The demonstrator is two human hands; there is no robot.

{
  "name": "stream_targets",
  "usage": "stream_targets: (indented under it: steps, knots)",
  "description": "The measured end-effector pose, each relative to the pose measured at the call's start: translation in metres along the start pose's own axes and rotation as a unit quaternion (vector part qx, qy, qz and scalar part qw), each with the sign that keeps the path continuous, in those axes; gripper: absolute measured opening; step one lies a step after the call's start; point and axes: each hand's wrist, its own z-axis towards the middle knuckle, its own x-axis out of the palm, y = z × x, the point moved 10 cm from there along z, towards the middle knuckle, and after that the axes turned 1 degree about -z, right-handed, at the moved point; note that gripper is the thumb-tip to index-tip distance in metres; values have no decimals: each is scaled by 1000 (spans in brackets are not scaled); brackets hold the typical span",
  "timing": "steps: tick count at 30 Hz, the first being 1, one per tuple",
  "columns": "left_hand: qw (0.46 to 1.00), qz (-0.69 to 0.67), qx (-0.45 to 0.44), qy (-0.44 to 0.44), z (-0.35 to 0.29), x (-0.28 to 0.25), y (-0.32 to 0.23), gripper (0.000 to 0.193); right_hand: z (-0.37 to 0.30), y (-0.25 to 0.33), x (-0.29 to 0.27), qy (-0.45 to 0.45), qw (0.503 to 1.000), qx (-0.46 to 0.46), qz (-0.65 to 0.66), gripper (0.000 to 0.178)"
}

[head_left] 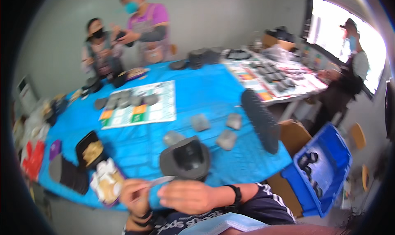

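My left hand (135, 196) and my right hand (187, 197) meet at the table's near edge, fingers curled. Between them is a small blue piece (154, 196), blurred, with the right fingers closed on it. A thin whitish strip (163, 180) shows above it, close to the left fingers. What the left hand grips is too blurred to name. Just beyond the hands sits a dark grey, rounded piece with a squarish black hollow (187, 156). Several pale grey blocks (200, 122) lie behind it. A bundle of white and tan material (107, 181) lies beside my left hand.
Left on the blue-covered table (214, 91) are a black tub (85, 142) and stacked dark grey pieces (66, 174). A long dark stack (260, 122) lies right, near a blue crate (323, 169). Two people work across the table; another person stands right.
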Motion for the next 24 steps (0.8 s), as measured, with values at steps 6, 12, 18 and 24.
stream_targets:
  steps: [6,12,18,24]
  knots:
    - [983,-138,-98,72,-22,18,31,12,-11,-32,11,-55,990,125,21,22]
    - [959,-205,-158,113,-33,12,27,8,-15,-32,17,-77,980,155,99,27]
    - [984,-38,-75,158,-27,9,8,7,-16,-29,28,-76,979,156,110,23]
    - [965,-189,-181,-15,-40,-11,30,10,-16,-4,18,-76,996,51,7,28]
